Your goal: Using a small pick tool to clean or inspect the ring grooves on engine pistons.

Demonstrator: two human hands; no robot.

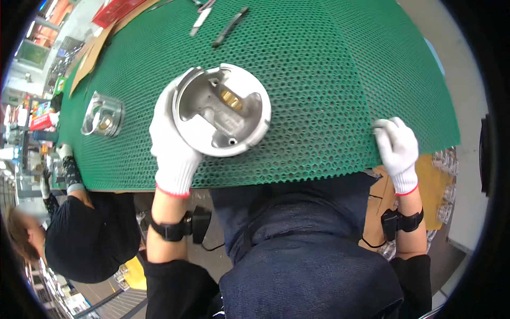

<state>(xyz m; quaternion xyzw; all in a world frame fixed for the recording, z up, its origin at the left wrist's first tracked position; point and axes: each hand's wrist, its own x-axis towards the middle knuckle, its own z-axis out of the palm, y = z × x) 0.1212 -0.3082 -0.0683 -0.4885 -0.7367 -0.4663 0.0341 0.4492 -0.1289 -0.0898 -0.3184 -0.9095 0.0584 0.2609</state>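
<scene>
We see the piston [204, 135] in bare metal, smooth at the rim and duller in its hollow, around a glossy brass-like insert [231, 99]. Our left glove [169, 133] and right glove [398, 146] are matt knitted cloth, ribbed at the cuffs. The mat [313, 95] looks plastic, rough with holes; our apron [313, 260] is matt woven cloth.

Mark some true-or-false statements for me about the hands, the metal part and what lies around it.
1. The left hand holds the grey metal part. True.
2. The right hand grips that part too. False: it is apart from it, at the near edge of the green mat.
3. Both hands are gloved in white. True.
4. The clear container stands right of the part. False: it stands left.
5. A slim dark tool lies beyond the part. True.
</scene>
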